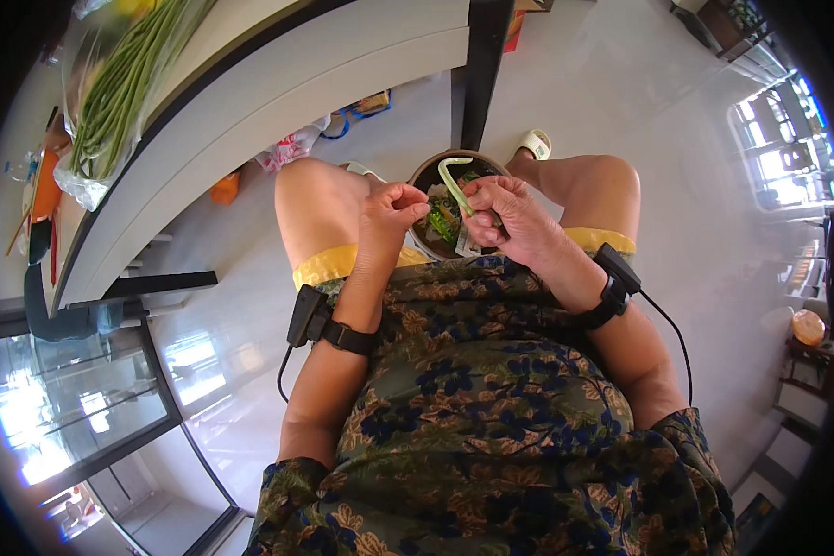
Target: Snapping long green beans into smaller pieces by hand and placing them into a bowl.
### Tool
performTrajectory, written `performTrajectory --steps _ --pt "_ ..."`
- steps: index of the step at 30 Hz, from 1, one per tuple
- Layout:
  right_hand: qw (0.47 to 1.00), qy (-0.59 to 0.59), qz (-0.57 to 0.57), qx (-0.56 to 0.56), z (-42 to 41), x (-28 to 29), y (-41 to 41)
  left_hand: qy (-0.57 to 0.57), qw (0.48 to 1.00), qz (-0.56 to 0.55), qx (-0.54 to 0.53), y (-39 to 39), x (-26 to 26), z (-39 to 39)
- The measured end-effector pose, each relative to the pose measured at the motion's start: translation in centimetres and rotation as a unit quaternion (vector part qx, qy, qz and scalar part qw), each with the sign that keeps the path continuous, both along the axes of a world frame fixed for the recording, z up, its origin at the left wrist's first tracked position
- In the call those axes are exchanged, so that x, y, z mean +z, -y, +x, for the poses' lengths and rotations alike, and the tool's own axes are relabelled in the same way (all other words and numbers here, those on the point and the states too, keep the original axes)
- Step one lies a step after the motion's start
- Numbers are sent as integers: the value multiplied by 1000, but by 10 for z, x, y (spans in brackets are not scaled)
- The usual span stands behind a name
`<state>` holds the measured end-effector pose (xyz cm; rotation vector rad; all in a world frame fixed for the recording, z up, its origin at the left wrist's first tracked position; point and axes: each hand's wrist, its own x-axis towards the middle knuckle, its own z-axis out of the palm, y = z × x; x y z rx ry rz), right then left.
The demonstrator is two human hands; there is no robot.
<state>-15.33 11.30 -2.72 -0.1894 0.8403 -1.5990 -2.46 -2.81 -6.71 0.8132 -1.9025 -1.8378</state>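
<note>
My right hand (504,212) grips a pale green vegetable stalk (452,179), whose upper end bends over to the right. At its left, my left hand (397,212) has thumb and fingertips drawn together, apart from the stalk. I see nothing between those fingertips, though a tiny piece could be hidden. Below both hands, a round brown-rimmed bin (427,167) stands between my knees. Green leaf scraps (445,221) and other waste lie inside it, and my right hand covers part of its opening.
A table (306,87) with a dark edge curves across the upper left. Long green beans (121,90) in a clear plastic bag lie on it. A black table leg (476,97) rises beyond the bin. A red-and-white plastic bag (295,146) and an orange object (225,189) sit underneath.
</note>
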Motion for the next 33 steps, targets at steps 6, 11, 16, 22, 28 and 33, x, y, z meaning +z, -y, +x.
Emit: performTrajectory --steps 6,11,16,22,28,33 --pt "1000 -16 -7 12 -1 -2 0 -17 987 139 -76 8 -13 0" --pt "999 -32 14 16 0 -4 1 -71 970 223 -64 -3 -7 -3" --pt "993 -78 8 85 8 -11 2 -72 934 327 -123 1 7 1" --pt "986 -96 16 135 10 -11 3 -114 905 405 -57 -3 16 5" --pt "997 -16 30 71 13 -19 4 -159 861 480 -58 -5 20 10" --pt "994 -58 54 80 17 -2 6 -59 936 342 57 -16 28 8"
